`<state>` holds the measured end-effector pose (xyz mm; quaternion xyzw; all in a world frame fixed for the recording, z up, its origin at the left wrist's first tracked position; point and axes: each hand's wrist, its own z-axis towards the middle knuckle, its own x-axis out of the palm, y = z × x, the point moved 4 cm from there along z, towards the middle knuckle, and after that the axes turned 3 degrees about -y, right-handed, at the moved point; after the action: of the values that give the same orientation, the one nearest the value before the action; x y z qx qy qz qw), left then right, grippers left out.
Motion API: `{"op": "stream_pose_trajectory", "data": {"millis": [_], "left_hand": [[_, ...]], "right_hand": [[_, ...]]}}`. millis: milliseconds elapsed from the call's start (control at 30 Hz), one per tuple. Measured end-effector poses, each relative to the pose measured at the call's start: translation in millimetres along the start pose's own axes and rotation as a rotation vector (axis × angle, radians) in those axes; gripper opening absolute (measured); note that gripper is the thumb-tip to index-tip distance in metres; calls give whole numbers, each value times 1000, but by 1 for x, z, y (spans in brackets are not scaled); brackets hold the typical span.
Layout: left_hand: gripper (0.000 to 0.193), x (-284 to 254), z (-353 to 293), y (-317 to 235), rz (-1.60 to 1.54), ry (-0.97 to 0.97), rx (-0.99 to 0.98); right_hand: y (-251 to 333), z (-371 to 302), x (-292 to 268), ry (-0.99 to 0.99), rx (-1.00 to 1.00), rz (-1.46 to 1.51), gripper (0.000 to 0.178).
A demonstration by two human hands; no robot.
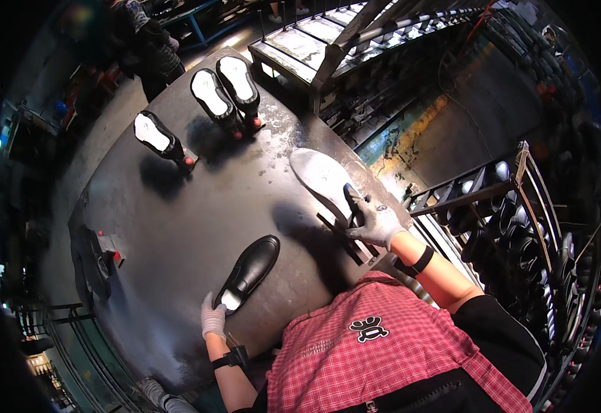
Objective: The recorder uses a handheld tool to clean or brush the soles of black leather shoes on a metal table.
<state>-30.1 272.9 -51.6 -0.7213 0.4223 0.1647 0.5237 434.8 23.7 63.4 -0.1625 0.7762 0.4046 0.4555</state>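
A black slip-on shoe (251,268) with a pale insole stands toe-away on the dark metal table. My left hand (213,318), in a light glove, is closed at its heel. To the right, my right hand (377,221), gloved with dark fingertips, grips the heel end of a pale grey, sole-shaped piece (322,175). A dark slotted metal bracket (345,244) lies just below that hand; whether it joins the piece, I cannot tell. Farther off, a black shoe upper with a white bottom (154,132) and two similar ones (212,95) rest bottom-up on stands with red knobs.
The metal table (204,206) has a worn far right edge. At its left edge is another dark shoe-like piece (92,261). A rack with black shoes (503,220) stands at right, a metal frame bench (314,45) beyond. Another person (145,48) is at far left.
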Motion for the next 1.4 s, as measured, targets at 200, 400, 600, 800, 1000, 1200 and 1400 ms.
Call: {"op": "stream_pose_trajectory", "data": {"millis": [200,400,600,800,1000,1200,1400], "left_hand": [[35,58,-21,63,-308,280,-606],[38,95,-64,-34,-727,412,-501],[40,112,-75,-160,-893,365,-343],[64,142,-76,-237,-945,503,-170],[70,124,-56,-256,-624,149,87],[62,94,-44,-319,-265,-120,418],[54,102,-18,-403,232,-241,889]], "right_hand": [[-36,-93,22,-116,113,163,108],[-132,-124,121,-54,462,574,107],[-137,-141,169,-32,318,473,56],[-124,-108,143,-70,148,198,51],[-21,-90,-8,138,141,112,49],[72,27,-39,90,-201,-415,28],[106,115,-42,297,-267,-652,25]]}}
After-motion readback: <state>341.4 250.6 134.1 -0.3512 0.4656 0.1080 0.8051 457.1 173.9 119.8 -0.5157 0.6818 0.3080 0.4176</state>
